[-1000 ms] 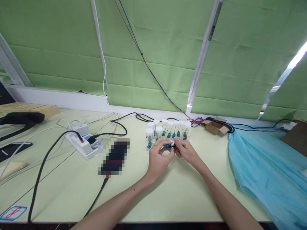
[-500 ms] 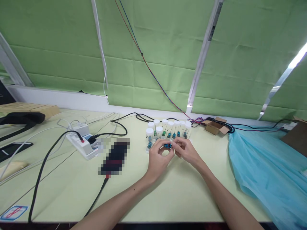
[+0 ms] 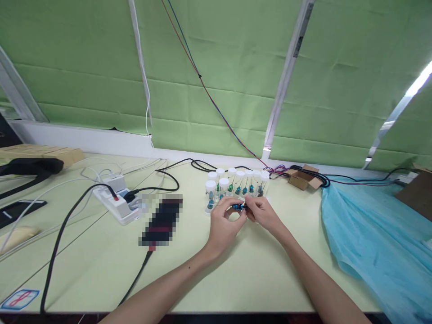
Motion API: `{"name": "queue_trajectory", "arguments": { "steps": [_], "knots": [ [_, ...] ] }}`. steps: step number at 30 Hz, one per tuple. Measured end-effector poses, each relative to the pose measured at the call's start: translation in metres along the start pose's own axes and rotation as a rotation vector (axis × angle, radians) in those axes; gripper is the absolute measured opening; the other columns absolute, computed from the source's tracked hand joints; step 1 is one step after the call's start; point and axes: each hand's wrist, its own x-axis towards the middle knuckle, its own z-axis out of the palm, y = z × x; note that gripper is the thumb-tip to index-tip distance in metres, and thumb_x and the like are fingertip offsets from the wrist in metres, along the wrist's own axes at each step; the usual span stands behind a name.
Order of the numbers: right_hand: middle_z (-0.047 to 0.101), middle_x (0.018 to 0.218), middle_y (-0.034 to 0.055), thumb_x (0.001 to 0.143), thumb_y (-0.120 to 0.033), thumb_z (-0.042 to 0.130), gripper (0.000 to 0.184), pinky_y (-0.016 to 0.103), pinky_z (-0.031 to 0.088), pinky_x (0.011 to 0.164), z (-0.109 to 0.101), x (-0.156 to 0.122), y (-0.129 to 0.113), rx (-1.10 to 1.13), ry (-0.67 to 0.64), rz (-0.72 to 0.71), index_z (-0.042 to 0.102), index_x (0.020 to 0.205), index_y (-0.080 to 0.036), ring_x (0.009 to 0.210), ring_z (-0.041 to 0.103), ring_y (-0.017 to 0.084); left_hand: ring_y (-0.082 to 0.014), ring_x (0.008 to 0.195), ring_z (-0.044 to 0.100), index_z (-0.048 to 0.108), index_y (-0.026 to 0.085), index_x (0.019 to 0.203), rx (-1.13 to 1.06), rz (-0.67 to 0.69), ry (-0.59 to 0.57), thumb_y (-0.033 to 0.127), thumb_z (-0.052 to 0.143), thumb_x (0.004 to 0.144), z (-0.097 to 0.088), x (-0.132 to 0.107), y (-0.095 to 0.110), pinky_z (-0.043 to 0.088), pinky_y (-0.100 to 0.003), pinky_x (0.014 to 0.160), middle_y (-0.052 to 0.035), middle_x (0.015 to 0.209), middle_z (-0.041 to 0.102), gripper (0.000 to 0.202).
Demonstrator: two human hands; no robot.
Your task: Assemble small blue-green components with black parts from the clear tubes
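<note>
Between my two hands is a small blue and black part (image 3: 238, 207) with a thin metal wire or rod sticking out to the left; its exact kind is too small to make out. My left hand (image 3: 223, 225) pinches it between thumb and fingers from the left. At its right end, the thumb and bent fingers of my right hand (image 3: 261, 212) are closed on it. Just behind my hands stand several clear tubes (image 3: 210, 195) with white caps, each holding a blue or green piece with thin metal stems.
A pixelated dark device (image 3: 162, 220) with a cable lies left of my hands. Farther left are a white power strip (image 3: 118, 204), tangled cables and a black phone-like slab (image 3: 23, 211). A small cardboard box (image 3: 302, 180) and a blue plastic sheet (image 3: 367, 234) are at the right.
My right-hand fingers have shifted and closed more tightly at the part's right end, where a black section now shows. My left hand has barely moved.
</note>
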Motion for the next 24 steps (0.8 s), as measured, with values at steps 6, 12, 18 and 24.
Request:
{"name": "queue_trajectory", "arguments": {
  "steps": [6, 12, 18, 24],
  "knots": [
    [0.038, 0.043, -0.007, 0.085, -0.062, 0.049, 0.046, 0.023, 0.027, 0.041, -0.001, -0.0017, -0.0019, 0.125, 0.003, 0.015, 0.048, 0.067, -0.02, 0.038, 0.033, 0.009, -0.0167, 0.089, 0.062, 0.069, 0.019, 0.09, 0.011, 0.001, 0.03, 0.014, 0.063, 0.075, -0.0011, 0.0021, 0.0007, 0.057, -0.03, 0.077, -0.0053, 0.094, 0.062, 0.016],
    [0.041, 0.047, -0.0088, 0.082, -0.053, 0.061, 0.034, 0.021, 0.027, 0.042, -0.0019, -0.0058, -0.0062, 0.163, -0.044, 0.015, 0.05, 0.082, -0.02, 0.042, 0.035, 0.008, -0.0163, 0.088, 0.062, 0.068, 0.019, 0.09, 0.024, -0.005, 0.043, 0.012, 0.062, 0.075, -0.0018, 0.002, -0.0006, 0.056, -0.029, 0.075, -0.0049, 0.093, 0.061, 0.017],
    [0.04, 0.048, -0.0069, 0.085, -0.053, 0.057, 0.036, 0.022, 0.026, 0.042, -0.0009, -0.0048, -0.0048, 0.146, -0.031, -0.004, 0.052, 0.073, -0.019, 0.042, 0.035, 0.008, -0.0161, 0.087, 0.061, 0.068, 0.019, 0.087, 0.029, -0.007, 0.026, 0.013, 0.062, 0.076, -0.0012, 0.0015, 0.0006, 0.057, -0.029, 0.076, -0.0047, 0.091, 0.061, 0.014],
    [0.037, 0.045, -0.0052, 0.089, -0.059, 0.045, 0.05, 0.024, 0.026, 0.041, -0.0006, -0.001, 0.0003, 0.066, -0.017, -0.021, 0.049, 0.06, -0.019, 0.04, 0.033, 0.009, -0.0164, 0.089, 0.061, 0.069, 0.019, 0.09, 0.019, -0.005, 0.008, 0.012, 0.062, 0.076, -0.0011, 0.0014, 0.0007, 0.057, -0.029, 0.077, -0.0052, 0.093, 0.06, 0.017]
  ]
}}
